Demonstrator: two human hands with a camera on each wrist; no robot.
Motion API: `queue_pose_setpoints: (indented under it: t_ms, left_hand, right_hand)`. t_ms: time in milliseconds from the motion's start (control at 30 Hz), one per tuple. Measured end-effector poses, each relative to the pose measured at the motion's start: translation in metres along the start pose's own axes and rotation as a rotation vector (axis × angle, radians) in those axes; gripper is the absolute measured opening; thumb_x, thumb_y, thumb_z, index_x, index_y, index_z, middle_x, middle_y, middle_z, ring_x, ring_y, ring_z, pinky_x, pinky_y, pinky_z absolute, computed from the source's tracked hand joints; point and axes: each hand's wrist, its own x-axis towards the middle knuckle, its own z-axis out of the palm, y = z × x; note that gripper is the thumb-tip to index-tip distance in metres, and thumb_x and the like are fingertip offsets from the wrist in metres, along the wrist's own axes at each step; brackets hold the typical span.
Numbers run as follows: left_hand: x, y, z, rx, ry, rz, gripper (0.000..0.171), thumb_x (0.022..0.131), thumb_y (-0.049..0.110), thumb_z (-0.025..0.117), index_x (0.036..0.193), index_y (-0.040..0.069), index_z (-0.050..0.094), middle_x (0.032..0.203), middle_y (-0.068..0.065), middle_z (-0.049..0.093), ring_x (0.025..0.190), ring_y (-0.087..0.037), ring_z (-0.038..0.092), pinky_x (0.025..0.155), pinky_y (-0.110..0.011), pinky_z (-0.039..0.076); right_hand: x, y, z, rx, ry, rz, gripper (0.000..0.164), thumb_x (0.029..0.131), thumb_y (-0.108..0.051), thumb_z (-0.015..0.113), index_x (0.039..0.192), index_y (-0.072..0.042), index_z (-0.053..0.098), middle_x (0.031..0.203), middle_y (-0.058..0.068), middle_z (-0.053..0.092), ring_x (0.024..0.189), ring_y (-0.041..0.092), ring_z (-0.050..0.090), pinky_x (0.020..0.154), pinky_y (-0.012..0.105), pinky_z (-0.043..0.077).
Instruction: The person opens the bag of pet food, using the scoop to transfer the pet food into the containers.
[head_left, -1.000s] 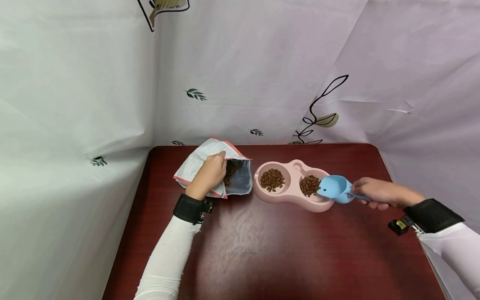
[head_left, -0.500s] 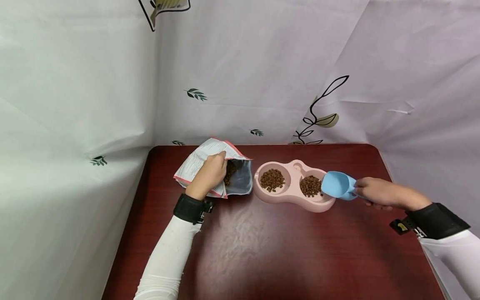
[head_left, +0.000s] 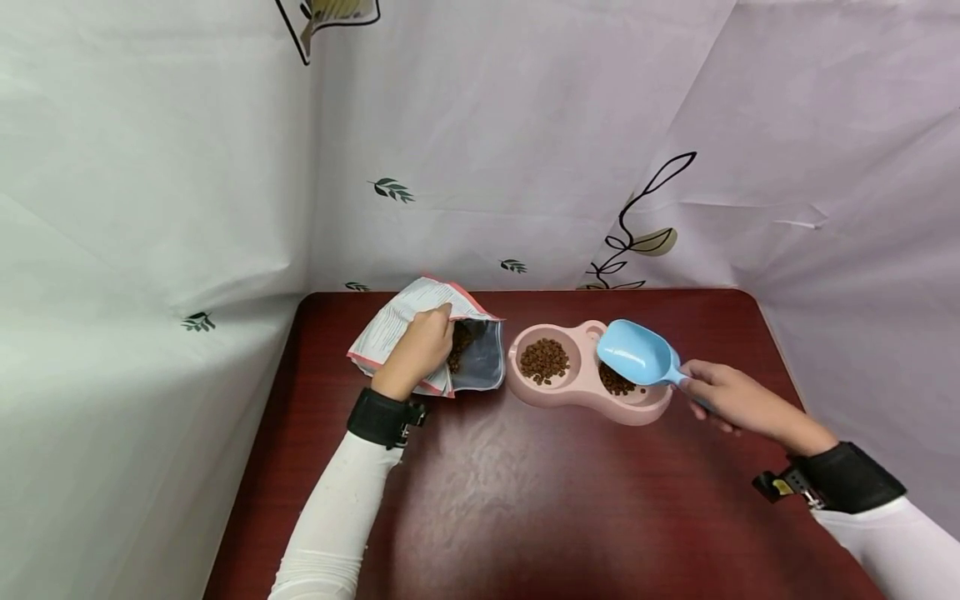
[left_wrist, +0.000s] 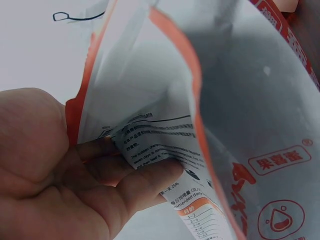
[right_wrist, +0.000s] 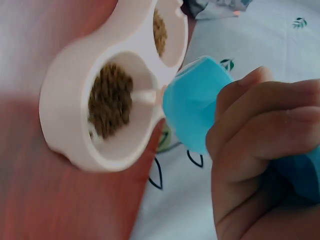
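My right hand (head_left: 723, 396) grips the handle of a light blue scoop (head_left: 636, 352), whose bowl looks bare inside. In the head view the scoop overlaps the right well of a pink double pet bowl (head_left: 585, 385). Brown kibble (right_wrist: 111, 100) lies in that well, and a second heap of kibble (head_left: 545, 361) fills part of the left well. My left hand (head_left: 423, 342) pinches the upper side of a white and red pet food bag (head_left: 401, 321) lying left of the bowl. The bag's mouth gapes toward the bowl, with kibble visible inside.
Everything stands on a dark red table (head_left: 540, 500), toward its back edge. Pale cloth (head_left: 480, 150) printed with leaves hangs behind and along both sides. Each wrist wears a black strap (head_left: 847, 477) with a small camera.
My right hand has tipped the scoop level and swung it left and up, from the right well's right rim to over the well. Left hand, bag and bowl have stayed put.
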Motion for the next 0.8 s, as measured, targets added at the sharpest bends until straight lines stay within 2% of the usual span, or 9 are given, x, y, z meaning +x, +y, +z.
queue_pose_setpoints:
  t_ms: [133,267,367,433,533,700,800]
  left_hand:
    - [0.000,-0.001,0.000,-0.001,-0.006,-0.004,0.038,0.110,0.010,0.039,0.138,-0.009,0.056,0.119,-0.028,0.069,0.091,-0.031,0.071,0.071,-0.040,0.052]
    - [0.000,-0.002,0.001,0.005,0.005,0.006,0.039,0.110,0.009,0.039,0.140,-0.010,0.055,0.123,-0.029,0.068,0.096,-0.034,0.071,0.073,-0.041,0.052]
    - [0.001,-0.003,0.001,-0.002,0.007,0.011,0.034,0.110,0.009,0.039,0.131,-0.008,0.060,0.103,-0.026,0.070,0.081,-0.030,0.068,0.068,-0.040,0.050]
    - [0.001,-0.003,0.001,-0.006,0.011,0.015,0.030,0.110,0.008,0.039,0.122,-0.006,0.062,0.087,-0.020,0.065,0.071,-0.026,0.061,0.064,-0.038,0.048]
    - [0.001,-0.002,0.002,-0.004,0.016,0.020,0.027,0.109,0.008,0.040,0.115,-0.005,0.063,0.078,-0.015,0.060,0.068,-0.023,0.058,0.063,-0.037,0.047]
    - [0.001,-0.002,0.003,-0.001,0.025,0.020,0.033,0.109,0.008,0.040,0.128,-0.008,0.062,0.097,-0.024,0.069,0.082,-0.029,0.067,0.068,-0.040,0.050]
    - [0.001,-0.002,0.003,-0.005,0.016,0.007,0.038,0.110,0.008,0.038,0.138,-0.009,0.057,0.118,-0.030,0.069,0.095,-0.034,0.071,0.073,-0.042,0.052]
  right_hand:
    - [0.000,0.002,0.017,0.140,-0.059,-0.085,0.023,0.113,-0.020,0.043,0.111,0.001,0.052,0.072,0.006,0.055,0.042,0.010,0.042,0.035,0.032,0.041]
    - [0.002,0.003,0.033,0.237,-0.131,-0.141,0.025,0.113,-0.018,0.040,0.115,0.005,0.050,0.074,0.005,0.055,0.043,0.010,0.043,0.035,0.031,0.042]
    - [0.003,0.005,0.045,0.292,-0.169,-0.162,0.026,0.113,-0.017,0.039,0.117,0.007,0.049,0.075,0.003,0.055,0.043,0.007,0.044,0.035,0.030,0.043]
    - [0.004,0.007,0.052,0.329,-0.187,-0.185,0.027,0.113,-0.016,0.038,0.119,0.008,0.048,0.074,0.003,0.056,0.043,0.007,0.044,0.034,0.029,0.042]
    - [0.003,0.013,0.061,0.392,-0.200,-0.225,0.028,0.114,-0.016,0.036,0.121,0.009,0.048,0.074,0.005,0.055,0.041,0.014,0.041,0.033,0.030,0.041]
    - [0.002,0.026,0.074,0.567,-0.214,-0.306,0.026,0.115,-0.013,0.031,0.124,0.003,0.048,0.078,0.005,0.056,0.044,0.035,0.032,0.032,0.038,0.033]
    - [0.000,0.035,0.083,0.693,-0.201,-0.377,0.026,0.114,-0.009,0.025,0.126,-0.001,0.047,0.084,0.005,0.058,0.047,0.037,0.031,0.036,0.045,0.028]
